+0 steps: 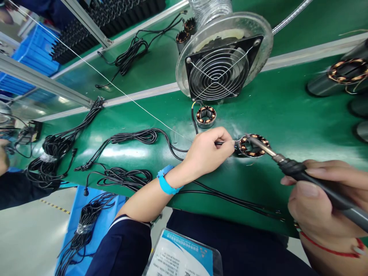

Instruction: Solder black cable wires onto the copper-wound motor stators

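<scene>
My left hand [211, 149], with a blue band at the wrist, pinches the end of a black cable [175, 148]. Right beside its fingertips lies a ring-shaped motor stator [244, 147] with copper windings. In my right hand [319, 191] is a soldering iron [299, 170], its metal tip over the stator's ring; whether it touches cannot be made out. A second stator [206, 116] sits behind my left hand, with a black cable that has a yellow mark running by it. Thin white solder wire [129, 97] stretches from the upper left down towards my left hand.
A fume extractor fan with a wire guard [215, 78] stands behind the stators. Coiled black cables [123, 178] lie on the green bench at left. Dark cylinders with a wound stator [349, 71] stand at right. A blue bin [86, 226] holds bundled cables; another person's sleeve [23, 189] shows at left.
</scene>
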Action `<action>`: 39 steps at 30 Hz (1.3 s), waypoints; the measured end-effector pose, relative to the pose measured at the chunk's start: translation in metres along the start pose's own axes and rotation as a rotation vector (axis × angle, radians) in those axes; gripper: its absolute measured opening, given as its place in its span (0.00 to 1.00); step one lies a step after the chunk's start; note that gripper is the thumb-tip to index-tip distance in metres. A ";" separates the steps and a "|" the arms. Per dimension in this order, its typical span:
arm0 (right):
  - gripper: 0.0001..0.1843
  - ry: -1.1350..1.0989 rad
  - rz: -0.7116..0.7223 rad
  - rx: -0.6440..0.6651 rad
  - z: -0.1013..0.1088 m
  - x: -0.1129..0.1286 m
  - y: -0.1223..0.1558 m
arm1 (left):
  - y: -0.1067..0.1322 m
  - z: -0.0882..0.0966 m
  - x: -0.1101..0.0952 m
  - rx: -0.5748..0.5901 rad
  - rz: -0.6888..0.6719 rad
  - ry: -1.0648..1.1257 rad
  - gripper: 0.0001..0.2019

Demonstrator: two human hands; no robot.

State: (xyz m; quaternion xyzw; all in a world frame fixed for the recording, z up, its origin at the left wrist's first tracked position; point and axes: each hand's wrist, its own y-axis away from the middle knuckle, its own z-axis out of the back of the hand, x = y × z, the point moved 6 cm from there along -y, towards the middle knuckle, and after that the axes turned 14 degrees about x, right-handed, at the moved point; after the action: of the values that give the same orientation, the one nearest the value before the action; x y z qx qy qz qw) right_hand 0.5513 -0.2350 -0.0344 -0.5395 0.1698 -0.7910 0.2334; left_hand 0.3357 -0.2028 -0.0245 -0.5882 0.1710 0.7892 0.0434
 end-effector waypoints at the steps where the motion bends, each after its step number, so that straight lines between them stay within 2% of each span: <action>1: 0.11 0.015 0.060 0.009 -0.001 0.006 -0.003 | 0.000 0.000 0.000 0.000 0.000 -0.005 0.07; 3: 0.16 0.070 0.104 0.068 -0.007 0.015 -0.008 | 0.000 0.000 0.000 0.000 -0.002 -0.017 0.07; 5: 0.21 0.145 0.051 0.127 -0.013 0.018 -0.011 | 0.001 0.000 0.000 -0.003 -0.016 -0.027 0.07; 7: 0.26 0.198 0.035 0.131 -0.017 0.021 -0.010 | 0.001 0.000 -0.001 -0.009 -0.035 -0.036 0.07; 10: 0.29 0.139 0.025 0.120 -0.020 0.021 -0.007 | 0.001 0.000 -0.001 -0.014 -0.036 -0.047 0.07; 14: 0.29 -0.067 -0.003 0.147 -0.027 0.014 -0.007 | 0.001 0.000 -0.002 -0.010 -0.015 -0.072 0.07; 19: 0.28 -0.134 0.050 0.181 -0.031 0.013 -0.012 | 0.000 0.001 -0.004 -0.015 -0.035 -0.081 0.07; 21: 0.27 -0.057 0.072 0.231 -0.032 0.016 -0.017 | 0.000 0.002 -0.004 -0.024 -0.044 -0.105 0.07; 24: 0.24 0.182 0.131 0.340 -0.037 0.025 -0.026 | 0.001 0.003 -0.006 -0.037 -0.064 -0.130 0.06; 28: 0.22 0.310 0.133 0.419 -0.044 0.032 -0.041 | 0.006 0.003 -0.004 -0.015 -0.066 -0.025 0.04; 35: 0.19 0.278 0.166 0.433 -0.060 0.032 -0.052 | 0.014 0.002 0.008 0.062 -0.051 0.126 0.05; 39: 0.20 0.107 0.042 0.382 -0.062 0.018 -0.047 | 0.014 0.003 0.012 0.078 -0.008 0.167 0.06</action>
State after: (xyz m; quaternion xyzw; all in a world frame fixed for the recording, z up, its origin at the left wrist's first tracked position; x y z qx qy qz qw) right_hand 0.4795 -0.2052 -0.0179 -0.4389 0.0398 -0.8314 0.3385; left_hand 0.3257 -0.2164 -0.0319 -0.6505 0.2024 0.7299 0.0552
